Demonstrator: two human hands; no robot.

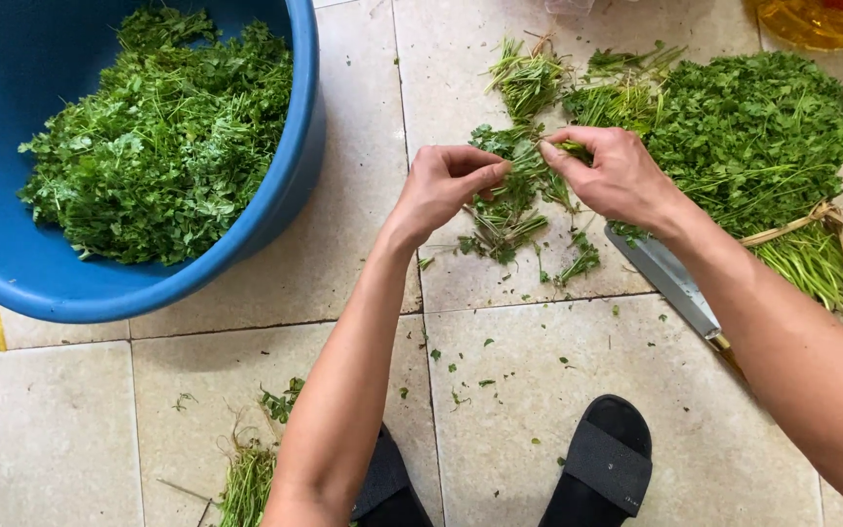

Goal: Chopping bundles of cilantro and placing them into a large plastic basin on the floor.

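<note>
My left hand (444, 185) and my right hand (610, 174) meet over the tiled floor, both pinching a small bunch of green herb sprigs (522, 166) between fingertips. Below the hands lies a loose scatter of cut stems and leaves (505, 226). A big tied bundle of leafy herbs (753, 137) lies on the floor just right of my right hand, its stems bound with straw (812, 217). A large blue basin (285, 185) at the upper left holds a heap of picked green leaves (163, 137).
A metal knife blade (670, 278) lies on the tiles under my right forearm. Two black sandals (602, 464) show at the bottom edge. A small pile of stems (246, 478) lies at bottom left. A yellow container (822, 20) stands at the top right.
</note>
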